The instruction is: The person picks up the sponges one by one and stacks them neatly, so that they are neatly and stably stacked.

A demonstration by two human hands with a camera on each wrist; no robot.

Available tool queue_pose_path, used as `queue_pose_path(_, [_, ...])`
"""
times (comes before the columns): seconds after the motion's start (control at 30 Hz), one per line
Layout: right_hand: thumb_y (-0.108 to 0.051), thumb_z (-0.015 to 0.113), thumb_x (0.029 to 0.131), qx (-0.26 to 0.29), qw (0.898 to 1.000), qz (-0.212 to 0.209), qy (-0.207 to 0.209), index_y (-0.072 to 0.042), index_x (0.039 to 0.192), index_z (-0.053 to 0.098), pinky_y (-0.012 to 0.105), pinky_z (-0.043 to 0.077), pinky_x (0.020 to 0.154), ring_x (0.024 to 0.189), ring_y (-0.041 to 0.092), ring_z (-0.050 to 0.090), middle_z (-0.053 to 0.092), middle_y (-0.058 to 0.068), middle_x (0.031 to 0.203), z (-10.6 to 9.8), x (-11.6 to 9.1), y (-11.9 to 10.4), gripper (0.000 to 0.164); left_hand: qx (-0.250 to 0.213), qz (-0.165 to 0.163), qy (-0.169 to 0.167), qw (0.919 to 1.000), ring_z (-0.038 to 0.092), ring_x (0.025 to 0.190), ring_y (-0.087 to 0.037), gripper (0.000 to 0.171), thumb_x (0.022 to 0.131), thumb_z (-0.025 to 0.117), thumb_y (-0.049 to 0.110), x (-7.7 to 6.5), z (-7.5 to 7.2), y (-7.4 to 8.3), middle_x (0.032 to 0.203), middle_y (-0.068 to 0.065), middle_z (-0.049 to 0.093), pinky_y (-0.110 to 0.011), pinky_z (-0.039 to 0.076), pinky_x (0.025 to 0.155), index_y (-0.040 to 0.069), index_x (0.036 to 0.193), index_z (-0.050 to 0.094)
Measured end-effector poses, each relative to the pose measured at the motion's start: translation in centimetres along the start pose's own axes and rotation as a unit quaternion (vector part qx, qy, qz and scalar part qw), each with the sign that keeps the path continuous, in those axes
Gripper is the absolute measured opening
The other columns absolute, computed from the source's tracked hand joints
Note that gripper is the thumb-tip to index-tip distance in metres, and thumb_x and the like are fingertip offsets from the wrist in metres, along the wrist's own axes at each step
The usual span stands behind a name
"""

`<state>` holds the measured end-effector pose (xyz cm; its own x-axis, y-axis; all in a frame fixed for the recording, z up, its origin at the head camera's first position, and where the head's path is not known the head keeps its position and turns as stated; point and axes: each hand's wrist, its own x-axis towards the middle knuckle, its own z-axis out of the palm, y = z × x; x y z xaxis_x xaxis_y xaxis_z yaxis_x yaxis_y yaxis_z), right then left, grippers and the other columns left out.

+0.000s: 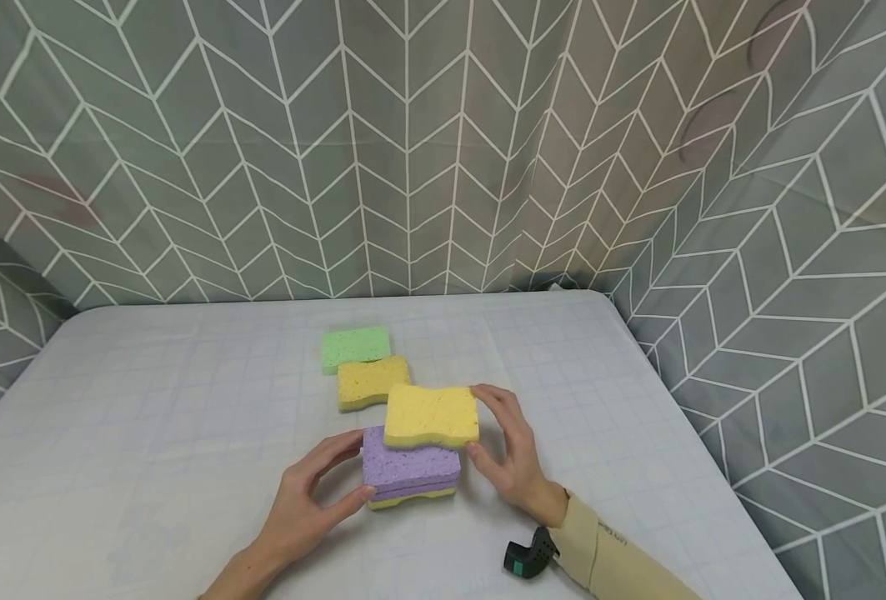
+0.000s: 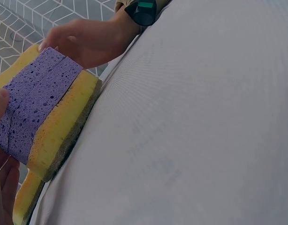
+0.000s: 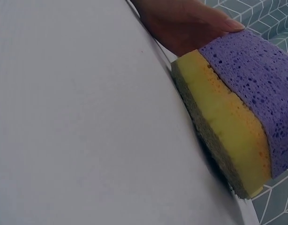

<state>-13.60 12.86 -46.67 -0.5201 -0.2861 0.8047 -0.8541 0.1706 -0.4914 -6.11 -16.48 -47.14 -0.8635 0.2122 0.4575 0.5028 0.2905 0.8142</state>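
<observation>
Two purple sponges lie one on the other over a yellow sponge with a dark scouring underside, which rests on the table. My left hand holds the purple sponges at their left end, thumb at the near corner and fingers at the far one. Just above the stack's far part, my right hand grips another yellow sponge by its right end, thumb near and fingers far. Whether this sponge touches the purple top cannot be told. In the right wrist view, the left hand's thumb touches the purple edge.
Behind the stack, a second yellow sponge lies on the table, with a light green sponge just beyond it. A white cloth covers the table. Grey patterned curtains hang behind and at the sides.
</observation>
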Motion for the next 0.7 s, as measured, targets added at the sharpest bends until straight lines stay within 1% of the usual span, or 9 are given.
queue_pose_path(0.17, [-0.017,0.063,0.087,-0.003,1.000,-0.005,-0.006,0.010,0.139,0.047,0.028,0.039,0.114,0.127,0.028,0.050,0.052,0.024,0.133,0.2,-0.1,-0.3,0.061,0.000,0.001,0.000,1.0000,0.060,0.123,-0.011,0.069,0.080,0.084,0.006,0.0,0.0,0.0,0.138,-0.004,0.059,-0.020,0.048,0.107,0.012,0.142,0.053])
queue_pose_path(0.23, [-0.019,0.062,0.088,0.000,1.000,-0.010,-0.007,0.011,0.139,0.047,0.029,0.039,0.114,0.127,0.028,0.049,0.052,0.025,0.133,0.2,-0.1,-0.4,0.060,0.000,-0.001,-0.001,1.0000,0.060,0.123,-0.011,0.069,0.080,0.083,0.007,0.0,0.0,0.0,0.138,-0.004,0.059,-0.020,0.047,0.107,0.012,0.142,0.053])
queue_pose_path(0.4, [-0.026,0.060,0.094,0.002,0.999,-0.034,-0.011,0.014,0.136,0.048,0.031,0.040,0.114,0.127,0.030,0.049,0.052,0.026,0.132,0.5,-0.1,-0.6,0.059,0.000,-0.004,-0.001,1.0000,0.060,0.123,-0.011,0.068,0.080,0.083,0.007,0.0,0.0,0.1,0.138,-0.003,0.059,-0.020,0.047,0.107,0.013,0.141,0.054])
queue_pose_path(0.5, [-0.029,0.058,0.096,-0.003,0.999,-0.046,-0.018,0.014,0.136,0.048,0.031,0.041,0.114,0.126,0.030,0.050,0.052,0.025,0.132,0.6,-0.1,-0.9,0.060,0.003,-0.003,-0.001,1.0000,0.060,0.123,-0.011,0.068,0.080,0.084,0.007,0.0,0.0,0.1,0.138,-0.003,0.059,-0.020,0.047,0.107,0.013,0.141,0.054])
queue_pose_path(0.7, [-0.030,0.057,0.096,-0.003,0.998,-0.057,-0.034,0.014,0.136,0.048,0.032,0.042,0.113,0.126,0.030,0.050,0.052,0.025,0.133,0.8,-0.3,-1.2,0.060,0.011,-0.019,-0.003,0.9998,0.060,0.123,-0.011,0.069,0.081,0.084,0.012,0.0,0.0,0.3,0.138,-0.001,0.059,-0.020,0.047,0.107,0.016,0.142,0.053])
